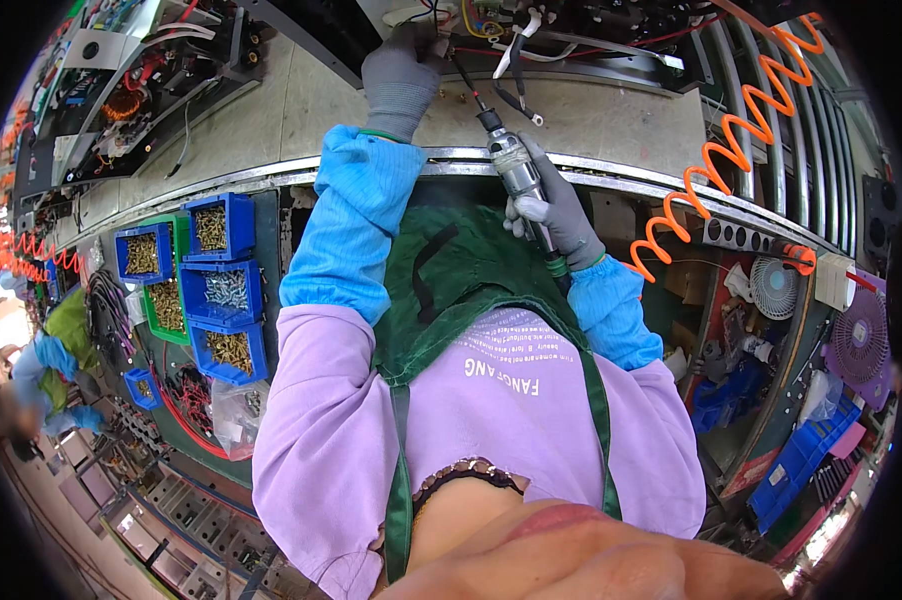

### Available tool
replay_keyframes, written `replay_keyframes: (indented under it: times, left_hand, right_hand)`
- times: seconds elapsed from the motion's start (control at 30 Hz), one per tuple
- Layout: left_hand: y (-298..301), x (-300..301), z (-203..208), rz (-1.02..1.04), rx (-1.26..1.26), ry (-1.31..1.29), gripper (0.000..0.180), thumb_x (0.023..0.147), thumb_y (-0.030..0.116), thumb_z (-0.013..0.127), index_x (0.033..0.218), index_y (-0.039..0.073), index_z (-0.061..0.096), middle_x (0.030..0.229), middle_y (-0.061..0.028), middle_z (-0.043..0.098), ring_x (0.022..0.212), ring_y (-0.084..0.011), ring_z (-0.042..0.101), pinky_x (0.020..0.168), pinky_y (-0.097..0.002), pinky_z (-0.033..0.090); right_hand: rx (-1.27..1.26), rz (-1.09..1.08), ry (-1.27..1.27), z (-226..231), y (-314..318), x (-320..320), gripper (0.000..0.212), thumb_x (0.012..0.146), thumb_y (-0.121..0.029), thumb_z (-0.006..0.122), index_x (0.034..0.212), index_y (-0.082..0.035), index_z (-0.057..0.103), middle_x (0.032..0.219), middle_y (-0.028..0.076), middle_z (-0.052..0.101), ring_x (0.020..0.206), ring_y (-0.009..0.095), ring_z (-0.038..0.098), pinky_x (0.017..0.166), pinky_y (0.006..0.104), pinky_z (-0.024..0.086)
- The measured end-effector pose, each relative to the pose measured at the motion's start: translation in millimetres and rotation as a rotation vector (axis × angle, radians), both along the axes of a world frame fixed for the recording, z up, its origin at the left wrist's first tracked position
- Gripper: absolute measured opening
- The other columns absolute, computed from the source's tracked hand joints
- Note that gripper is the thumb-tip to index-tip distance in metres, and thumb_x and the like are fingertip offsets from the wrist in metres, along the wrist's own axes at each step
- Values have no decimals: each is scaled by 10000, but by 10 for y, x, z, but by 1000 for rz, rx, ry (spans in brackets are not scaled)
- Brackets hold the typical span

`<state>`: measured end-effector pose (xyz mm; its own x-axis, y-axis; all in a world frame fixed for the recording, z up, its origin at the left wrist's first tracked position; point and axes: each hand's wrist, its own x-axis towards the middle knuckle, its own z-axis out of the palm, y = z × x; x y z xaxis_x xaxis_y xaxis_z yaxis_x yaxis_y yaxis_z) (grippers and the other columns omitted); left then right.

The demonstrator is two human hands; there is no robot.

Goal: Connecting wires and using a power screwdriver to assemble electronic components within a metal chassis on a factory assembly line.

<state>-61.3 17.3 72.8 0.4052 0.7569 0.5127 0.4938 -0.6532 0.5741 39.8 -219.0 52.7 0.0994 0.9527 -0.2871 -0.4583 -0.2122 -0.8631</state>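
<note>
My right hand (563,215), in a grey glove, is wrapped round a silver power screwdriver (516,165) with a long thin bit. The bit slants up and left into an open black metal chassis (316,35) full of wiring. Close to the bit's tip is my left hand (399,85), also gloved in grey, its fingers bent together at the chassis. What those fingers pinch is too small and hidden to make out. Just right of the bit hangs a black-and-white cable (512,62) with a ring terminal at its end.
Blue bins (224,290) and a green bin (166,308) of screws stand at left. An orange coiled air hose (711,150) hangs at right beside metal rollers (771,120). Another wired chassis (121,100) sits at far left; a co-worker (56,350) is beyond the bins.
</note>
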Motion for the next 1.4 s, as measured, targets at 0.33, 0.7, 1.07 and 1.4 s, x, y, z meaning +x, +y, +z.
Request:
replay_keyframes:
  times: [0.33, 0.7, 1.07, 1.4]
  left_hand:
    - [19, -36, 72, -8, 14, -141, 185, 787, 263, 675, 882, 105, 667, 756, -109, 661, 656, -280, 649, 591, -349, 505]
    - [9, -57, 14, 7, 42, -115, 175, 789, 271, 665, 852, 108, 652, 775, -125, 654, 687, -302, 644, 595, -364, 504]
    - [25, -34, -64, -11, 79, -140, 170, 797, 248, 654, 888, 106, 638, 800, -134, 651, 723, -330, 631, 611, -384, 505]
    - [-105, -108, -63, 11, -76, -202, 215, 816, 245, 604, 982, 115, 644, 828, -138, 644, 768, -319, 626, 683, -401, 503]
  right_hand:
    - [-8, -63, -186, 173, 113, -182, 835, 725, -85, 677, 1439, -138, 247, 901, 89, 546, 582, 117, 531, 553, 257, 458]
    - [-10, -112, -179, 258, 86, -257, 832, 720, -73, 679, 1434, -128, 256, 930, 89, 543, 576, 117, 527, 535, 253, 459]
    - [-27, -129, -282, 107, 152, -293, 835, 713, -123, 686, 1432, -133, 263, 931, 93, 542, 576, 123, 533, 532, 250, 469]
    - [-52, -145, -35, 102, 208, -365, 861, 713, -106, 646, 1450, -167, 206, 927, 119, 530, 601, 144, 552, 533, 277, 518]
